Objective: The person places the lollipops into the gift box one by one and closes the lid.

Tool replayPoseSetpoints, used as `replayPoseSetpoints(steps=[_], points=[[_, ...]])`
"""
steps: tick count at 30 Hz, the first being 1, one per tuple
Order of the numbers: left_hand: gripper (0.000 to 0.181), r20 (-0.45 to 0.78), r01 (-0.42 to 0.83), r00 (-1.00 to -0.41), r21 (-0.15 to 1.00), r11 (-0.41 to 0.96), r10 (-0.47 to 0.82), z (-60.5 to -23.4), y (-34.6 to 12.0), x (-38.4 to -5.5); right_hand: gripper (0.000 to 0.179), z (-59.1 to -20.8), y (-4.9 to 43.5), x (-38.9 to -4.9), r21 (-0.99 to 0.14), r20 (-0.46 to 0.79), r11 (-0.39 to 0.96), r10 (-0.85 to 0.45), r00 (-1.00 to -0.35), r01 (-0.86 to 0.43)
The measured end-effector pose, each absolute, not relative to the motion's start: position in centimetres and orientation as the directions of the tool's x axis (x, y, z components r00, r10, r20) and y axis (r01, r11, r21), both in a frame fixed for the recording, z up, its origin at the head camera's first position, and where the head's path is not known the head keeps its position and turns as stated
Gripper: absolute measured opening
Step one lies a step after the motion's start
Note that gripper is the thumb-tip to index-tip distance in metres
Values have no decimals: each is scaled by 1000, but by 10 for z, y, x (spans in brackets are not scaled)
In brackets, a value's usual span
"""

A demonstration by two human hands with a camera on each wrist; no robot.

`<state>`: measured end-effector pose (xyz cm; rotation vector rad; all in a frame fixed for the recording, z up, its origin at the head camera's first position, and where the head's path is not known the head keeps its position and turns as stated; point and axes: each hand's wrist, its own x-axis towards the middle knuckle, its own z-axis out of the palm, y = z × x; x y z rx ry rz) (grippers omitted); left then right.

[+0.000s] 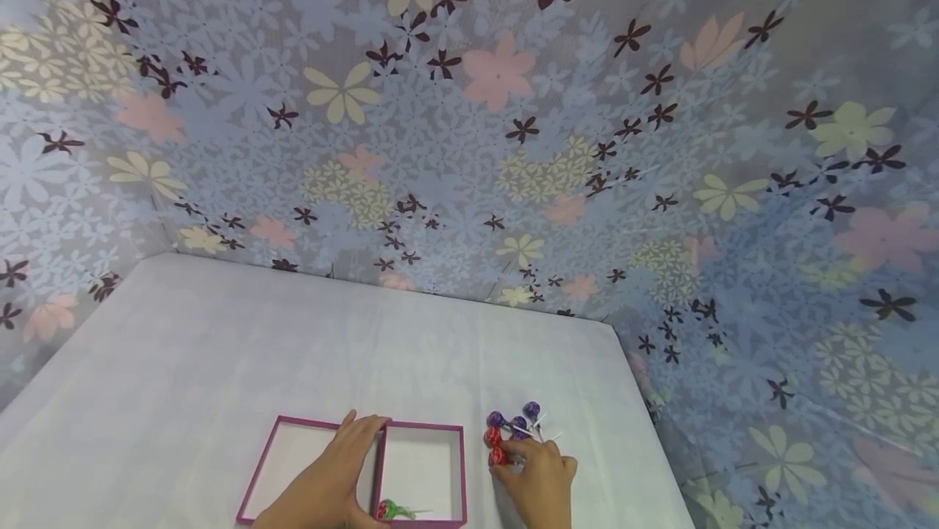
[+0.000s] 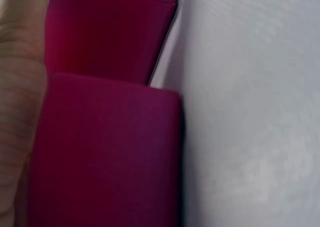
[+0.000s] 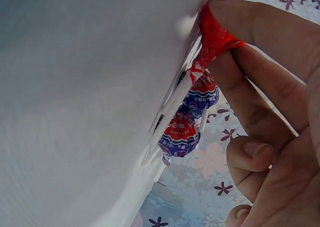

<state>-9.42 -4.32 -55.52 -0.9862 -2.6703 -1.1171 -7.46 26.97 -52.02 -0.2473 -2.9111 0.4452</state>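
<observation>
My left hand (image 1: 330,472) spans the middle of the magenta-edged box (image 1: 464,472), where two white-lined compartments meet. Its fingers hold the far rim and its thumb lies by the near side. Magenta outer walls (image 2: 105,152) show beside that hand in the left wrist view. A green-and-red lollipop (image 1: 387,509) lies in the right compartment. To the right of the box, my right hand (image 1: 541,476) pinches a red-wrapped lollipop (image 3: 212,39) between thumb and finger. Another red lollipop (image 1: 492,437) and several purple-blue lollipops (image 3: 180,134) lie close by.
The box and lollipops rest on a table with a white cloth (image 1: 330,350). A flower-patterned cloth (image 1: 440,146) hangs behind the table and along its right side. Lollipop sticks (image 1: 539,423) cross each other beyond my right hand.
</observation>
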Motion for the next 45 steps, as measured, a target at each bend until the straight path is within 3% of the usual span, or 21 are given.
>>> replayPoseSetpoints(steps=[3,8,13,21,29,36,45], points=[[135,314,588,-794,613,527,521,-553,-44,-94,30,-518,269,-76,-310,185,943,187,-965,123],[132,411,656,-752,547,521,516,-552,-45,-98,31,-511,263,-79,-309,219,944,187,-958,114],[133,387,644,-760,559,523,522,-552,-46,-96,33,-502,253,-76,-323,251,940,195,-948,108],[134,449,690,-723,457,561,524,-556,-44,-92,31,-495,239,-72,-336,391,942,119,-913,-21],[134,378,642,-762,552,533,526,-552,-46,-92,31,-485,230,-72,-346,413,935,76,-908,-79],[132,371,640,-761,563,523,532,-549,-47,-93,29,-477,211,-74,-358,406,922,12,-914,-147],[136,271,573,-798,618,539,538,-548,-48,-92,28,-479,180,-75,-356,404,899,-97,-910,-254]])
